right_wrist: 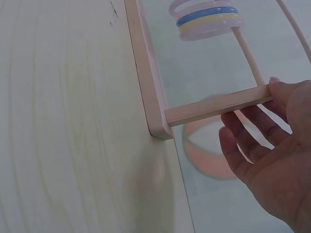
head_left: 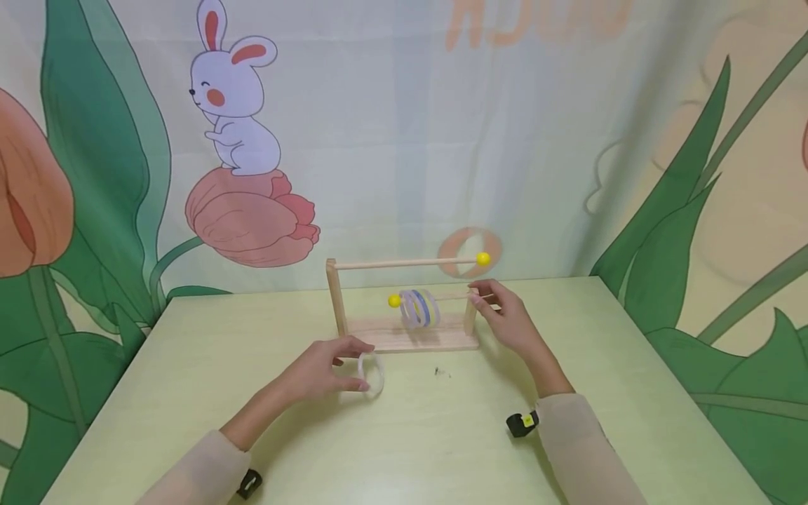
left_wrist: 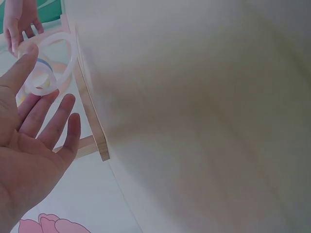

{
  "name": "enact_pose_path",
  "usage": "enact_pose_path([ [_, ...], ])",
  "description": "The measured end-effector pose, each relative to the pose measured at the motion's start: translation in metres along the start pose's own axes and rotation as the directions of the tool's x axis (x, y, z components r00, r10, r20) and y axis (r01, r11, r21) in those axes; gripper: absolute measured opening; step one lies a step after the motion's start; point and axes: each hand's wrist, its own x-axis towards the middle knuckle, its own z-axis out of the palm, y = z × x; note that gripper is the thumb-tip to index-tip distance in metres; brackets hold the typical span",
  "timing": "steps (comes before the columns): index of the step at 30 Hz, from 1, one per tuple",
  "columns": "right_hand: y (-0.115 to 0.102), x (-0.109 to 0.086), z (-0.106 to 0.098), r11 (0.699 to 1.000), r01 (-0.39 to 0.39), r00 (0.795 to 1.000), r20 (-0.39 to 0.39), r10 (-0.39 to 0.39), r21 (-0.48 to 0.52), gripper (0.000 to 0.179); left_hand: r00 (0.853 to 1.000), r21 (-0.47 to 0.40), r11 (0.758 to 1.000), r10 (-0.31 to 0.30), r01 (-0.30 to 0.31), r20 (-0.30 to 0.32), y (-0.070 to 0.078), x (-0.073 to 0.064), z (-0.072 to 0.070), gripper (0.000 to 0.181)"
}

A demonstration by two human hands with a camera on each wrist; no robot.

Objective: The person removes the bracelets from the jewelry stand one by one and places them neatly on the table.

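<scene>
This looks like a children's play corner: pale table [head_left: 429, 435], cartoon rabbit [head_left: 236, 98] and giant tulips [head_left: 252, 217] on the backdrop [head_left: 366, 140].

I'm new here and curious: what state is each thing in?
Upper rod: bare.
Lower rod: threaded through several rings.
Those rings: bunched near that rod's yellow ball.
Loose ring: off both rods.
Left hand: holding the loose ring.
Right hand: gripping the shorter post.
Wooden stand: upright on the table.

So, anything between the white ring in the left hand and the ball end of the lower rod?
Nothing visible in the head view. The left hand holds the white ring in front of the stand's base; open space runs from there to the yellow ball. The left post stands left of the ball, not between.
</scene>
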Motion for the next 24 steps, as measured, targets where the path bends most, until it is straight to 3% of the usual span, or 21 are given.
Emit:
enact_pose_path([
  [8, 0.002, 0.0, 0.002, 1.0, 0.006, 1.0, -0.002, -0.006, 0.007, 0.035, 0.999, -0.003, 0.999, -0.032, 0.032, 0.001, -0.006, -0.005, -0.003, 0.061],
  [20, -0.003, -0.002, 0.0, 1.0, -0.005, 1.0, 0.003, 0.005, -0.001, 0.036, 0.999, 0.113, 0.993, -0.035, 0.031, 0.033, -0.011, -0.006, -0.004, 0.062],
  [24, -0.003, -0.002, 0.0, 1.0, -0.006, 1.0, 0.002, 0.006, -0.002, 0.035, 0.999, 0.187, 0.982, 0.003, -0.013, 0.053, -0.014, -0.004, -0.001, 0.062],
])
